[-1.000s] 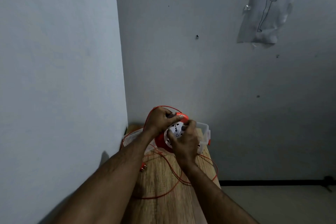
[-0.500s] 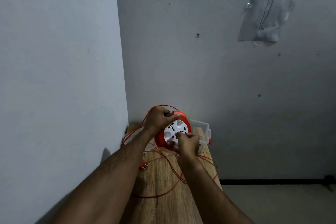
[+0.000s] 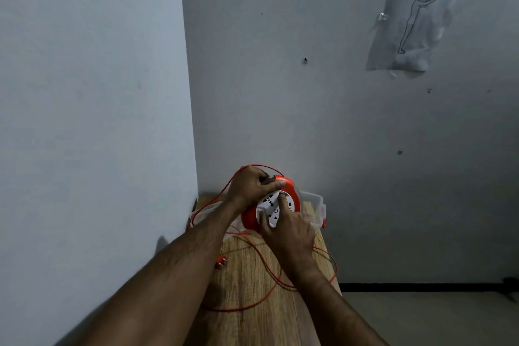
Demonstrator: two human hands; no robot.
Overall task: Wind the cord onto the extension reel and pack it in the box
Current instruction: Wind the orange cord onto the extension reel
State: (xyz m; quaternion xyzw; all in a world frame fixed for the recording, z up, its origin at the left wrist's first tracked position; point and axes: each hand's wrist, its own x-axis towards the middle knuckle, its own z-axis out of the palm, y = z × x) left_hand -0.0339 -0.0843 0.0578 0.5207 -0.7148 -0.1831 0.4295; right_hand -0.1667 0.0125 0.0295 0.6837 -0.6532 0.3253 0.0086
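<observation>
An orange extension reel (image 3: 292,191) with a white socket face is held up above the far end of the wooden table (image 3: 252,289). My left hand (image 3: 252,185) grips its top rim. My right hand (image 3: 289,227) presses fingers onto the white socket face. The thin orange cord (image 3: 261,258) loops loose across the table and arcs over my left hand. Its orange plug (image 3: 221,262) lies on the table at the left. A clear plastic box (image 3: 316,205) stands behind the reel, partly hidden by it.
The table sits in a room corner, with walls close on the left and behind. Its right edge drops to the floor (image 3: 421,317). A clear lid (image 3: 202,213) lies left of the box. A paper sheet (image 3: 415,17) with a drawing hangs on the far wall.
My right hand has shifted around the white face of the reel, from its lower edge back onto the middle. The left hand keeps its hold on the rim.
</observation>
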